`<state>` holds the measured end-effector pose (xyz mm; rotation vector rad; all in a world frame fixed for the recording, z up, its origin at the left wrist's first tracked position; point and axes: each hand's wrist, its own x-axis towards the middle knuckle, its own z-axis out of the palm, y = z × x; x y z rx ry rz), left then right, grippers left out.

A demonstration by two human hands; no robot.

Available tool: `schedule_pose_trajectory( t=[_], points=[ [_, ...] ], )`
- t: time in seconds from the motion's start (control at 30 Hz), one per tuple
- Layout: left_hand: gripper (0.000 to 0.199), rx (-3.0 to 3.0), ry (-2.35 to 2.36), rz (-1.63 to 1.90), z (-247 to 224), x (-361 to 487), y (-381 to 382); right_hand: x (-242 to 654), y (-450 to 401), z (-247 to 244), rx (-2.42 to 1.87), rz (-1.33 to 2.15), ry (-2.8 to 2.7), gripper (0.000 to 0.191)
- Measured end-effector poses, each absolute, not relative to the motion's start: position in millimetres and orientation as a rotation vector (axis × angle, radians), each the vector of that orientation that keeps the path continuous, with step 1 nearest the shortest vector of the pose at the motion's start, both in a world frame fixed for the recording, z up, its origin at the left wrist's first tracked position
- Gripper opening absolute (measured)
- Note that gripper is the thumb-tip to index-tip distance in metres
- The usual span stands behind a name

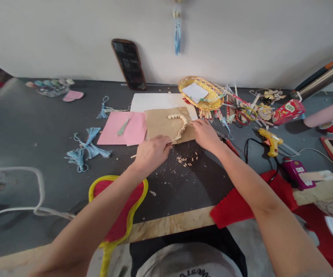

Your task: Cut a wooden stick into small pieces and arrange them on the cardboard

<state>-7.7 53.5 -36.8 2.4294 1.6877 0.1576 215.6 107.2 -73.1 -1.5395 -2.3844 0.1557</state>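
Observation:
On a sheet of brown paper (157, 123) lies a hook-shaped curve of small cream pieces (183, 125). My left hand (154, 151) is closed at the paper's lower edge, near the curve's lower end. A thin pale stick (133, 156) pokes out from that hand's left side, and its tip shows by the fingers. At the paper's right edge, my right hand (206, 133) has its fingers pinched together; what they hold is too small to make out. Just below the paper, several short cut wooden bits (186, 161) are scattered on the dark table.
Pink paper (122, 129) carries a pale green tassel (123, 127). Blue tassels (90, 146) lie farther left. A phone (129, 64) leans on the wall. Around the right side are a yellow basket (183, 82), scissors (243, 115), a yellow glue gun (272, 142) and cables. A red-and-yellow fan shape (139, 194) sits in front.

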Motion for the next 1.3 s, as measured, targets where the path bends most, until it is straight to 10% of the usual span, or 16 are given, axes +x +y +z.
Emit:
schedule_pose_trajectory(
  t=[0.53,1.3],
  points=[
    [0.026,2.612,1.747,0.294,-57.8,-13.3,46.2,203.9,137.6,-71.6,-1.594,0.296,-2.228,0.008],
    [0.029,2.565,1.681,0.240,-58.5,-14.9,44.6,188.3,86.8,-65.3,-1.309,0.086,-2.299,0.029]
  ],
)
